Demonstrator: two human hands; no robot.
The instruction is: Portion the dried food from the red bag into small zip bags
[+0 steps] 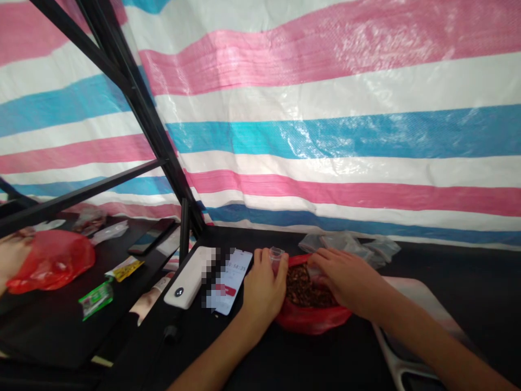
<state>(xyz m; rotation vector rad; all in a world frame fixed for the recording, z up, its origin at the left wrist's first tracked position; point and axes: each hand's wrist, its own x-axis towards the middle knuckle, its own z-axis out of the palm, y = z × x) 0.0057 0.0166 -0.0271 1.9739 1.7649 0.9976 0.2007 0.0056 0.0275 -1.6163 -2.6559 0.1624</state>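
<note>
My left hand [266,282] is closed around a small clear plastic bag [277,253], whose open rim sticks up between thumb and fingers. Right beside it is a red plastic bag [315,321], spread open on the black table. Loose brown dried bits [302,288] fill it. Over the far right side of the red bag, my right hand [340,277] reaches in with curled fingers. Its fingertips are down among the bits and partly hidden, so what they pinch does not show. Several clear plastic bags [345,244] lie just behind the red bag.
Left of my hands lie a lit phone [232,282] and a white power bank [189,277]. A pale tray-like object [407,288] sits under my right forearm. Beyond a black frame post [142,108], another person's hand [14,255] touches a red bag [61,258] near small packets.
</note>
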